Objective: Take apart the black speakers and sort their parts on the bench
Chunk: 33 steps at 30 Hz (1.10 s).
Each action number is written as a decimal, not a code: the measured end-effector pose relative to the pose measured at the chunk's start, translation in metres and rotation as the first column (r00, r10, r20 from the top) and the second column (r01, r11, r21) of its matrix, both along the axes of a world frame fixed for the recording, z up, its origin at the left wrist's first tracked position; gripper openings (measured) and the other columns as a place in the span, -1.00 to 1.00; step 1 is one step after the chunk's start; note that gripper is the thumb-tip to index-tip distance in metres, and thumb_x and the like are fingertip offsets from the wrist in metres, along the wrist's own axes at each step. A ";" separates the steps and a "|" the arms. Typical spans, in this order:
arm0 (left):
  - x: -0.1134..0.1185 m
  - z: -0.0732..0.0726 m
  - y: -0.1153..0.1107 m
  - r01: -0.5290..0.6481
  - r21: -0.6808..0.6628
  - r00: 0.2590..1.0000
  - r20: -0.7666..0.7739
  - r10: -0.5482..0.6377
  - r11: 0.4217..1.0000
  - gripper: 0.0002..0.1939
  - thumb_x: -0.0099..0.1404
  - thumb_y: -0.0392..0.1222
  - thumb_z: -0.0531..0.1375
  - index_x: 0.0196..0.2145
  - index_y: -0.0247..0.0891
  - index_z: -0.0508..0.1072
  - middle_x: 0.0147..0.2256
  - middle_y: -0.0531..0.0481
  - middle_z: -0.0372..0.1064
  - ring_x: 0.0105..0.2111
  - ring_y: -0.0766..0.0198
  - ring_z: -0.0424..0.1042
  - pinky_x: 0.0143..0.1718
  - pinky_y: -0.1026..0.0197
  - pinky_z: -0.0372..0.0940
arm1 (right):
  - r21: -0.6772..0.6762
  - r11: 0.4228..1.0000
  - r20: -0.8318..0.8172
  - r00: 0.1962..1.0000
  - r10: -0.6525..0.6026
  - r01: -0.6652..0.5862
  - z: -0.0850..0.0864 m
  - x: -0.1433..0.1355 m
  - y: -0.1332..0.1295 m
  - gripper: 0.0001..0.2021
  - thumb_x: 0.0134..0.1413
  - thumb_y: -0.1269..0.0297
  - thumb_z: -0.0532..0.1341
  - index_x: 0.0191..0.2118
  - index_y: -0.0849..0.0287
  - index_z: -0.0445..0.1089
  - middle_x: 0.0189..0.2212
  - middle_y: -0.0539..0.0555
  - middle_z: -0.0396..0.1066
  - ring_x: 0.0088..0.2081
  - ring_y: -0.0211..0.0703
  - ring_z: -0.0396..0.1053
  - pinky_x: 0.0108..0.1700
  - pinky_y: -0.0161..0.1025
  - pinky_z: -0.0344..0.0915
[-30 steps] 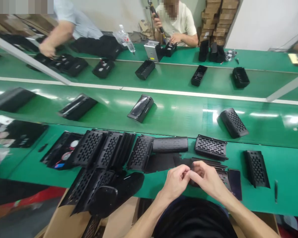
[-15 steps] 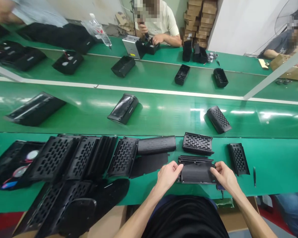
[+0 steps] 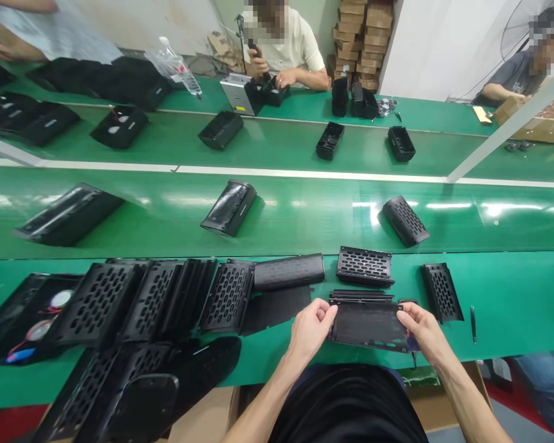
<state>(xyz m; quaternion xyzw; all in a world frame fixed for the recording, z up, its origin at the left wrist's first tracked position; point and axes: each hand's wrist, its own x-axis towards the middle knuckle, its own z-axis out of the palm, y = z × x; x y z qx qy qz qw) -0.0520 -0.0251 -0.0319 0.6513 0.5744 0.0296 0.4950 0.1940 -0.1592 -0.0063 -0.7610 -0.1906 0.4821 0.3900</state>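
A black grille panel [image 3: 401, 346] lies in front of me at the table's near edge, with a thin black mesh sheet [image 3: 367, 323] spread over its inner side. A few of its slots show along the near edge. My left hand [image 3: 311, 326] pinches the left end between thumb and fingers. At the right end, my right hand [image 3: 422, 329] is closed on the far corner, thumb on top. Just behind lie several stacked black panels [image 3: 360, 296]. A small dark object [image 3: 413, 343] is partly hidden beneath my right hand.
Perforated grilles [image 3: 364, 264] and another grille [image 3: 443, 292] lie behind and right, near a slim black tool [image 3: 473, 324]. More grilles [image 3: 96, 301] and loose black sheet [image 3: 277, 307] fill the left. Housings sit on the green belt [image 3: 300, 227]; a co-worker [image 3: 300, 49] sits opposite.
The mesh sheet was bowed up and narrower; now it lies flatter across the panel. My right hand has shifted slightly right, and the panel's right end has tilted towards me.
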 end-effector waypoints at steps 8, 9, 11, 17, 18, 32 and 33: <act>-0.018 0.021 0.000 -0.081 -0.369 0.790 0.543 0.285 0.926 -0.52 0.24 0.18 0.30 -0.08 -0.25 0.48 -0.28 -0.04 0.49 -0.30 0.21 0.44 -0.23 0.19 0.34 | 0.103 0.989 -0.338 0.939 -0.065 0.106 0.014 -0.015 0.017 -0.54 -0.10 -0.14 0.50 -0.21 0.05 0.44 -0.38 0.01 0.50 -0.38 -0.07 0.46 -0.28 -0.16 0.44; -0.020 0.023 -0.001 -0.106 -0.383 0.774 0.548 0.318 0.918 -0.53 0.24 0.19 0.31 -0.11 -0.26 0.48 -0.32 -0.01 0.46 -0.33 0.23 0.41 -0.28 0.22 0.31 | 0.114 0.987 -0.369 0.927 -0.063 0.112 0.013 -0.018 0.021 -0.55 -0.08 -0.12 0.50 -0.20 0.05 0.45 -0.35 0.01 0.52 -0.34 -0.06 0.48 -0.24 -0.14 0.45; -0.021 0.024 -0.001 -0.158 -0.390 0.760 0.539 0.364 0.907 -0.52 0.21 0.20 0.35 -0.14 -0.26 0.49 -0.36 0.03 0.41 -0.39 0.28 0.35 -0.36 0.26 0.25 | 0.133 0.984 -0.418 0.907 -0.052 0.118 0.011 -0.023 0.027 -0.57 -0.09 -0.07 0.52 -0.19 0.04 0.47 -0.30 0.03 0.56 -0.27 -0.02 0.51 -0.17 -0.12 0.46; -0.026 0.022 0.001 -0.271 -0.398 0.669 0.577 0.469 0.877 -0.56 0.18 0.17 0.41 -0.27 -0.29 0.51 -0.43 0.08 0.36 -0.42 0.34 0.28 -0.38 0.30 0.21 | 0.201 0.976 -0.462 0.887 0.025 0.078 0.013 -0.032 0.037 -0.53 -0.22 0.12 0.59 -0.13 0.06 0.55 -0.16 0.07 0.61 -0.10 0.04 0.52 -0.05 -0.13 0.42; -0.027 0.023 0.002 -0.275 -0.412 0.643 0.593 0.485 0.869 -0.56 0.18 0.16 0.42 -0.26 -0.29 0.52 -0.40 0.06 0.40 -0.39 0.32 0.32 -0.35 0.30 0.24 | 0.210 0.975 -0.475 0.879 0.039 0.070 0.015 -0.033 0.038 -0.52 -0.23 0.15 0.59 -0.11 0.06 0.56 -0.15 0.07 0.61 -0.10 0.04 0.52 -0.06 -0.15 0.42; -0.038 0.026 0.000 -0.221 -0.564 0.477 0.649 0.593 0.795 -0.57 0.17 0.03 0.44 -0.11 -0.30 0.56 -0.19 -0.11 0.60 -0.18 0.13 0.55 -0.13 0.18 0.38 | 0.199 0.973 -0.485 0.875 -0.009 0.120 0.021 -0.045 0.049 -0.55 -0.15 0.04 0.60 -0.15 0.08 0.54 -0.24 0.06 0.62 -0.21 -0.02 0.56 -0.21 -0.21 0.45; -0.039 0.026 -0.001 -0.217 -0.571 0.469 0.650 0.597 0.792 -0.57 0.17 0.02 0.44 -0.11 -0.29 0.56 -0.17 -0.11 0.60 -0.17 0.12 0.55 -0.12 0.17 0.38 | 0.204 0.972 -0.490 0.872 -0.002 0.117 0.022 -0.046 0.049 -0.56 -0.15 0.05 0.59 -0.17 0.09 0.54 -0.24 0.07 0.62 -0.20 0.00 0.57 -0.20 -0.20 0.45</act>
